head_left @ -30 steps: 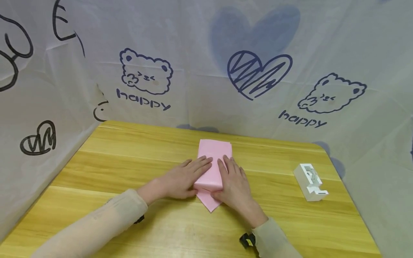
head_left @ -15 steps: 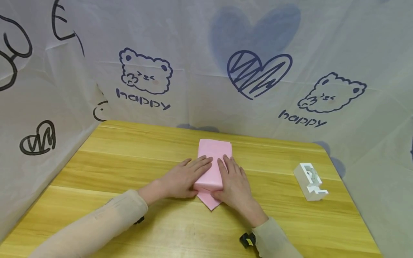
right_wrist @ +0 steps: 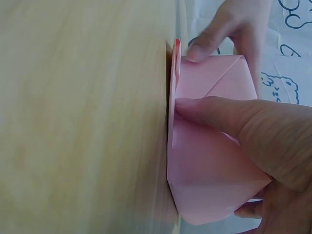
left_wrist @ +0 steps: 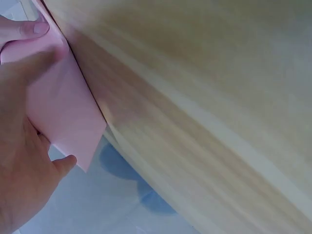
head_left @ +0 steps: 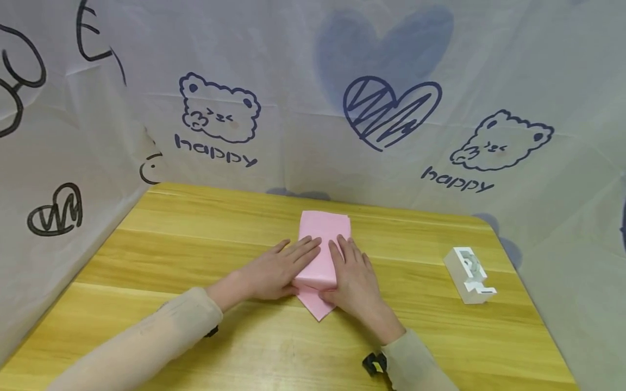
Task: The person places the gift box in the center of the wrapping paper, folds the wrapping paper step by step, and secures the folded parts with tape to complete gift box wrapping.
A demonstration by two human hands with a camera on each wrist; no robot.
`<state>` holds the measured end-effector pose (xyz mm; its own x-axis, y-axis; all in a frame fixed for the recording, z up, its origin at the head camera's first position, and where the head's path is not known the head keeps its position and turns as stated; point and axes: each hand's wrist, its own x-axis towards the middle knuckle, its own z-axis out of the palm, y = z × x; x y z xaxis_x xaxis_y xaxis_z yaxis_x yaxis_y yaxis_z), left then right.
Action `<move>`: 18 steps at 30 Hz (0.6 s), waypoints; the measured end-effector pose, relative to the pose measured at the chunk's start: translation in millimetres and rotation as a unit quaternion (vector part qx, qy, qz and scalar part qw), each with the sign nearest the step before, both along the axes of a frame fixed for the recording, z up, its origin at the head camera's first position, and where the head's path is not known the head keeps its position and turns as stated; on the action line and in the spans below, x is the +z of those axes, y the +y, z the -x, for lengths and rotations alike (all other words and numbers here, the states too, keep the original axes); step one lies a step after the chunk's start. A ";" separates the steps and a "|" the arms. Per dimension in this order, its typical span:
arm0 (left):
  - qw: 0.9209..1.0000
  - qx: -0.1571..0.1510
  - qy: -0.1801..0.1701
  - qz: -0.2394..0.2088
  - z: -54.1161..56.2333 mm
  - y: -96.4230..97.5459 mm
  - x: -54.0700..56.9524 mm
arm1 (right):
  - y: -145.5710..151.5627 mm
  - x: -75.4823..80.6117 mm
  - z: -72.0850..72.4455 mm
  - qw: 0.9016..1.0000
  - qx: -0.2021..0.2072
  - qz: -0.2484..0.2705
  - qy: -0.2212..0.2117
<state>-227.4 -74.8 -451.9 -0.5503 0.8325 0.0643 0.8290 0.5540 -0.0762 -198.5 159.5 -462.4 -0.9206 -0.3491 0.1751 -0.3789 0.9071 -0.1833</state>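
Note:
A pink paper-wrapped box point(head_left: 323, 228) sits on the wooden table, in the middle of the head view. From its near end a pointed paper flap point(head_left: 317, 308) sticks out flat toward the person. The left hand point(head_left: 276, 270) rests on the box's left side, with straight fingers on top and its thumb by the near end. On the right side lies the right hand point(head_left: 358, 282), its straight fingers also on the top. The right thumb point(right_wrist: 207, 109) presses the folded end face in the right wrist view. The palms hide parts of the box's sides.
A white tape dispenser point(head_left: 469, 278) stands at the right of the wooden table point(head_left: 195, 228). Behind the table and to its left hangs a pale cloth point(head_left: 303, 152) with bear and heart drawings. A dark wrist device point(head_left: 375, 364) shows by the right cuff.

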 end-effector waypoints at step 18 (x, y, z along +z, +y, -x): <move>0.998 -0.005 -0.042 -0.050 -17.5 -2.9 5.7 | 1.4 1.3 -0.8 1.000 -0.003 -0.004 -0.004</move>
